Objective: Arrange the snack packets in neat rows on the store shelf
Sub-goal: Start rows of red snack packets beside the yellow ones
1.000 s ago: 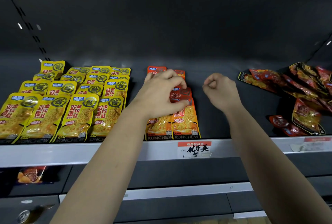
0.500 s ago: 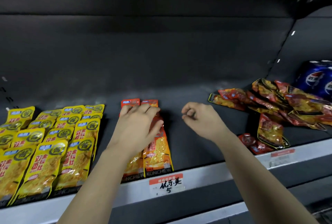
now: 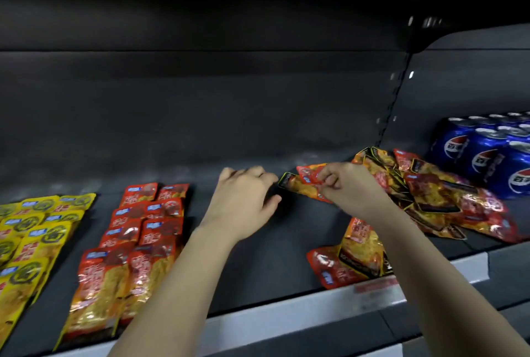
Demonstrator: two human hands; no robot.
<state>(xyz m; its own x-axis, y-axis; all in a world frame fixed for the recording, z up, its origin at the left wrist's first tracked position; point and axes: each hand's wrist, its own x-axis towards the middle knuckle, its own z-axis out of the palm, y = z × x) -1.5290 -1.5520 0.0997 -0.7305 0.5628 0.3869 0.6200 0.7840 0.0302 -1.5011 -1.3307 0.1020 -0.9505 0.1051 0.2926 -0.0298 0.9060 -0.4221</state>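
Right hand [image 3: 344, 189] moved over, pinching red packet [image 3: 307, 176].

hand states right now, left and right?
Left hand: open, fingers loosely curled, holding nothing.
Right hand: pinching a red snack packet.

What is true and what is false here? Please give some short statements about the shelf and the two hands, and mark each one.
1. The right hand pinches a red packet. True.
2. The left hand holds a yellow packet. False: it holds nothing.
3. The blue cans stand to the right of the loose pile. True.
4. The yellow packets lie in a messy heap. False: they lie in rows, to the left of the red rows.
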